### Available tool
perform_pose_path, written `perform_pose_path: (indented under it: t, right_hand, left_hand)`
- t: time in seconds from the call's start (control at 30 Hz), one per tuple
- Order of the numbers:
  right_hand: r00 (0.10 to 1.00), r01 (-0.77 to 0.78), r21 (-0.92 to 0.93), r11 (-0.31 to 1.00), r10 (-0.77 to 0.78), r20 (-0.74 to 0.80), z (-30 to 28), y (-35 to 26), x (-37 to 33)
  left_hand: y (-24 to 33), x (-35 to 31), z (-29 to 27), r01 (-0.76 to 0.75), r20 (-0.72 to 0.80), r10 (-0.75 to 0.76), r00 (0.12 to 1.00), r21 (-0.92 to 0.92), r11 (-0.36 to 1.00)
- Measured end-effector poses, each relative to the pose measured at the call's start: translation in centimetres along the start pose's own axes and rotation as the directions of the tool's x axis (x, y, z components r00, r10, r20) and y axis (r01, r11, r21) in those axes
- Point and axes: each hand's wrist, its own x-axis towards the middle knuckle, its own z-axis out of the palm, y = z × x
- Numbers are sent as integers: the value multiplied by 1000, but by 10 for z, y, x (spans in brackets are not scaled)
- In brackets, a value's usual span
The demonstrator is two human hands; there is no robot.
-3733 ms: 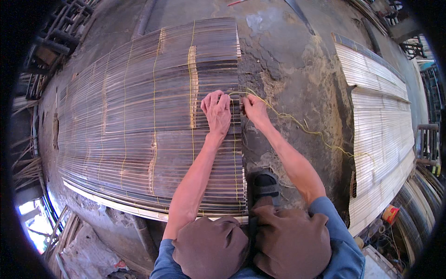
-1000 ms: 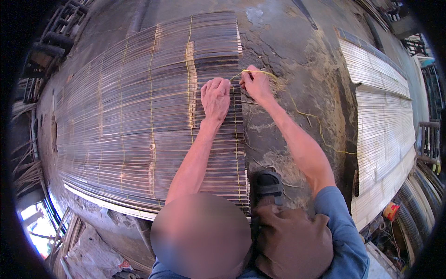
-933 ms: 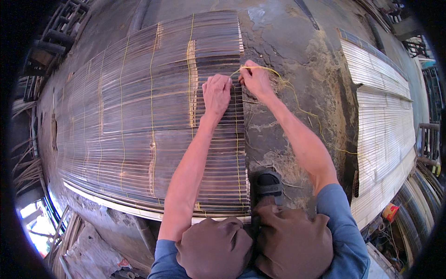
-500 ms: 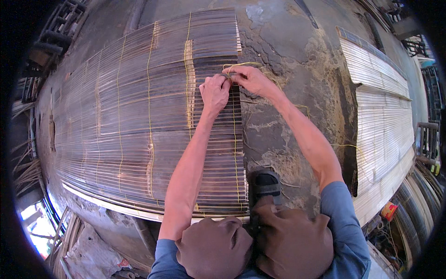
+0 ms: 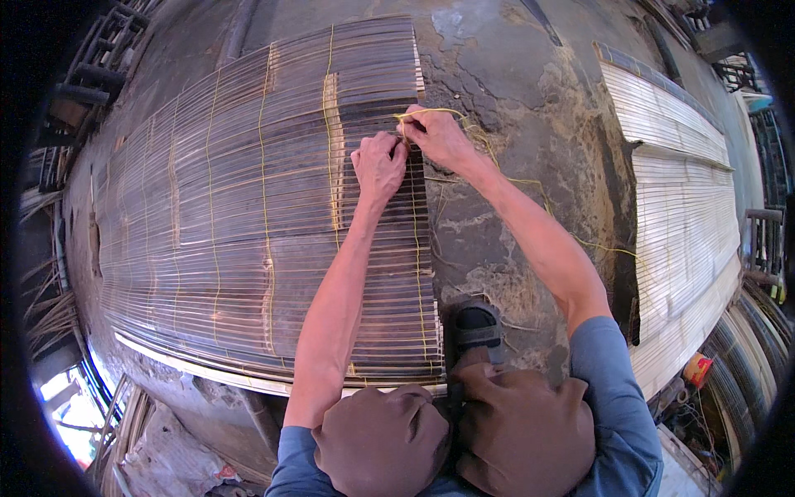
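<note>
The mat [image 5: 236, 199] spans left to centre frame; its slats might skew if the cord [image 5: 451, 110] pulls unevenly. The right hand [image 5: 440, 137] pinches the cord; the left hand [image 5: 380, 168] curls at the mat's edge, grip unclear. Slack could snag on the pale mat [image 5: 686, 215], far right.

Your hands sit farther along the slatted mat's [image 5: 302, 186] right edge.
Your left hand [image 5: 381, 168] is nearer the mat's far end; your right hand [image 5: 439, 139], just off that edge a second ago, reaches over it, nearly closing the gap the yellow cord [image 5: 448, 110] spanned.
</note>
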Motion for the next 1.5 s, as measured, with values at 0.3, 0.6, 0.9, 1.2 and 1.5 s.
perform_pose_path:
  t: [0.3,0.6,0.9,1.2,1.5]
  right_hand:
    - [921,-366,-111,924,342,-186,12,13,-36]
    - [928,-296,97,950,310,-207,14,23,-4]
    - [972,-88,85,992,104,-211,10,-2,34]
    - [950,-244,-703,668,19,-312,-259,16,25]
    - [916,-272,179,945,311,-254,-441,-141,6]
  left_hand:
    - [10,-12,9,-91,-269,111,957,87,992]
    - [-2,-2,15,-182,-297,177,938,10,983]
    - [-13,9,16,-136,-130,139,982,30,990]
    - [-6,5,19,-88,-137,99,986,79,993]
    - [-2,2,15,-93,-134,107,985,110,990]
